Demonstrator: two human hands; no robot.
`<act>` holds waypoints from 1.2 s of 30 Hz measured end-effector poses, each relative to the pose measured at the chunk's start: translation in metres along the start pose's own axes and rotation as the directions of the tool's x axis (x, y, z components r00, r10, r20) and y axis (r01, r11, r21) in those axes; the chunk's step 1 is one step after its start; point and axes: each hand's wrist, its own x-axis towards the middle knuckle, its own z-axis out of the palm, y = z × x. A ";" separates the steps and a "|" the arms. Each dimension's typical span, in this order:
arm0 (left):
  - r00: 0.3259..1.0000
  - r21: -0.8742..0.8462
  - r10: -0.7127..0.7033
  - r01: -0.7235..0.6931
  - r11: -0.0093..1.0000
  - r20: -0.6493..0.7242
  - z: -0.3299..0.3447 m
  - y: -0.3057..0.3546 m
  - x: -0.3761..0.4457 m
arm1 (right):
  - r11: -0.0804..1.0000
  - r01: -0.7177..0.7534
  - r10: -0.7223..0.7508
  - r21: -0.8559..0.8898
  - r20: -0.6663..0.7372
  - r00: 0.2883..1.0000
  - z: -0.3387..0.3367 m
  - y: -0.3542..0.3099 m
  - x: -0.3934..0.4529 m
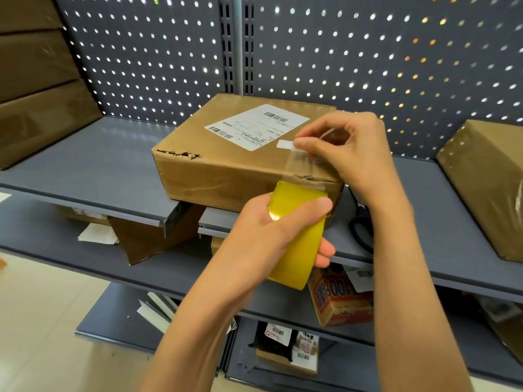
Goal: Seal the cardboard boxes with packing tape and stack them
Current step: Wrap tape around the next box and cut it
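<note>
A brown cardboard box (pixel 215 165) with a white shipping label (pixel 256 125) lies on the grey shelf (pixel 93 168), its near right corner jutting past the shelf edge. My left hand (pixel 268 224) grips a yellow roll of packing tape (pixel 300 239) just in front of that corner. My right hand (pixel 351 148) pinches the free end of the clear tape strip (pixel 300 158) by its white tab and holds it above the box top near the right edge. The strip runs from the roll up over the box's front edge.
Stacked brown boxes (pixel 39 89) stand at the far left of the shelf, and another box (pixel 486 182) at the right. Black scissors (pixel 362 227) lie on the shelf right of my hands. Lower shelves hold small parcels (pixel 339 298) and paper scraps. A perforated panel backs the shelf.
</note>
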 end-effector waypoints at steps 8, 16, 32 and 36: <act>1.000 -0.018 -0.011 0.010 1.000 -0.013 0.002 -0.005 0.005 | 0.997 -0.020 0.024 -0.068 0.055 0.998 -0.003 0.007 0.003; 0.999 -0.016 -0.019 0.018 1.000 -0.034 0.004 -0.010 0.008 | 0.958 -0.263 0.275 -0.115 0.115 0.954 -0.007 0.017 0.012; 1.000 -0.052 -0.013 0.012 0.999 -0.015 0.003 -0.014 0.011 | 0.988 -0.155 0.151 -0.004 0.233 0.961 0.001 -0.002 -0.043; 0.998 -0.046 0.053 -0.055 0.997 -0.031 0.003 -0.021 0.004 | 0.997 -0.078 0.078 -0.010 0.193 0.978 0.008 0.003 -0.045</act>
